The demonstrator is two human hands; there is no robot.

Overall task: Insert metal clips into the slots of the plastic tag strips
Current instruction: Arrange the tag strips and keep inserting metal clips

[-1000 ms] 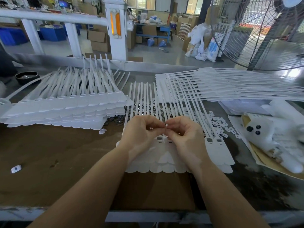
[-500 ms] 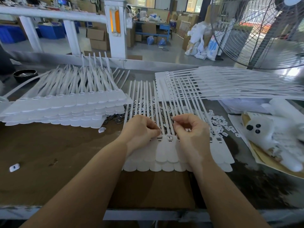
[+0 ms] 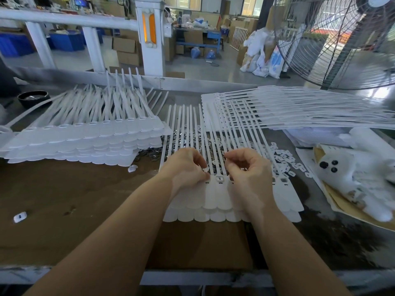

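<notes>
A sheet of joined white tag strips (image 3: pixel 218 199) lies in front of me on the table, tails pointing away. An open slot (image 3: pixel 219 179) shows between my hands. My left hand (image 3: pixel 186 167) has curled fingers, and its fingertips pinch a strip's head by the slots. My right hand (image 3: pixel 249 169) hovers just right of it, thumb and forefinger pinched on something tiny, seemingly a metal clip, mostly hidden by the fingers. Under the strip tails lies a loose pile of metal clips (image 3: pixel 181 137).
A stack of tag strip sheets (image 3: pixel 85 144) lies at left and another fanned stack (image 3: pixel 299 110) at back right. Small white plastic pieces (image 3: pixel 284 159) are scattered right of my hands. A white plush toy (image 3: pixel 350 167) and a big fan (image 3: pixel 342 39) are on the right.
My hands, which met fingertip to fingertip a second ago, have separated. The left went down to the strip heads, and the right lifted slightly to the right.
</notes>
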